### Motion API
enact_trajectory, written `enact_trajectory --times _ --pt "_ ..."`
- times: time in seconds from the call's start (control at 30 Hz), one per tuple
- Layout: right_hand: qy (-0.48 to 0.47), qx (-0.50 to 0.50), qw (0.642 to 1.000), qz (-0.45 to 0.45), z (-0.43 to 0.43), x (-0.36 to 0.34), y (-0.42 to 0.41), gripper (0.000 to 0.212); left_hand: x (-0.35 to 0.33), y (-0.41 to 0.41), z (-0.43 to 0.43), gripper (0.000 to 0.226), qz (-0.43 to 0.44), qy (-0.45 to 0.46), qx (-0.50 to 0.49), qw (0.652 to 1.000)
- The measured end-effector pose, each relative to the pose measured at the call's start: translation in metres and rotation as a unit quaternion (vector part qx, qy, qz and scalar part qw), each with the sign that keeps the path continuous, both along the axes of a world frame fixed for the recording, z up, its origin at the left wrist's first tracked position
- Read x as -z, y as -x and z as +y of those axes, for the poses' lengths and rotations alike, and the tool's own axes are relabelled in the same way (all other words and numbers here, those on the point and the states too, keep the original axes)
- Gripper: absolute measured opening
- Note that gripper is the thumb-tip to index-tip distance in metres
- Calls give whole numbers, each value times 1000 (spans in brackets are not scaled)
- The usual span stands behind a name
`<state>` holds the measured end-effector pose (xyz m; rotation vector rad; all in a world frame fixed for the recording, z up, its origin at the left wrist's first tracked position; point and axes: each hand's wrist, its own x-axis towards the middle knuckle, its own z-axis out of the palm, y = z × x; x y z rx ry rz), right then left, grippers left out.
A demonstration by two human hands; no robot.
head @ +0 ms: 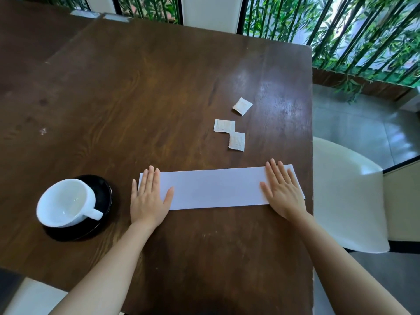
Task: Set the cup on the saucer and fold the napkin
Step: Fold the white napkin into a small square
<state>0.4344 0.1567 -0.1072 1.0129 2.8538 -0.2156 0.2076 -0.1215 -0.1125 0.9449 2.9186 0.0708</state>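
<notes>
Cup (66, 202) already on saucer (103, 192), 9 o'clock of napkin (216, 188). Left hand (148, 197), right hand (283, 193): each grip flat-open, pressing napkin ends on table (136, 98), grasping nothing. Risk: uneven palm pressure skews crease.

Bright daylight, table (268, 83) glare, fisheye edges

Napkin (216, 189) ends under palms; saucer (103, 189) part-hidden by cup (66, 202).

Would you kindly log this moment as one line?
cup: on saucer | napkin: folded strip | left hand, right hand: flat on its ends
</notes>
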Motion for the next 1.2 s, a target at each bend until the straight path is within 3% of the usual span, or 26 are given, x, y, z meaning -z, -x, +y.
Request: enact_trajectory --times 0.17,0.23,0.33,0.4,0.5,0.63,0.77,0.97,1.07,1.2 --pt "50 -1 999 20 5 -3 0 58 0 1 0 79 -10 2 1 1000" --pt "112 26 990 77 8 -8 3 52 -1 3 0 80 -22 9 0 1000" --pt "264 150 916 261 10 -23 1 43 -3 8 2 76 -73 8 -3 997" --pt "247 224 886 324 12 -31 -5 39 -6 13 2 71 -121 -13 -8 993" --pt "161 266 902 300 11 -31 -14 29 -10 11 -1 65 -96 -25 13 995" --pt "159 332 902 227 9 -33 -20 41 -7 -7 -5 63 -40 -5 63 997" --pt "197 365 894 167 18 -39 -13 39 -5 -13 -6 61 -61 5 59 996" --pt "314 422 839 139 23 -56 -7 21 -9 -13 -6 61 -80 13 58 995" --pt "323 414 836 160 18 -71 -5 5 -11 -12 -5 61 -86 17 58 994" --pt "253 330 879 234 4 -95 6 11 -15 -13 -5 62 -87 16 55 995"
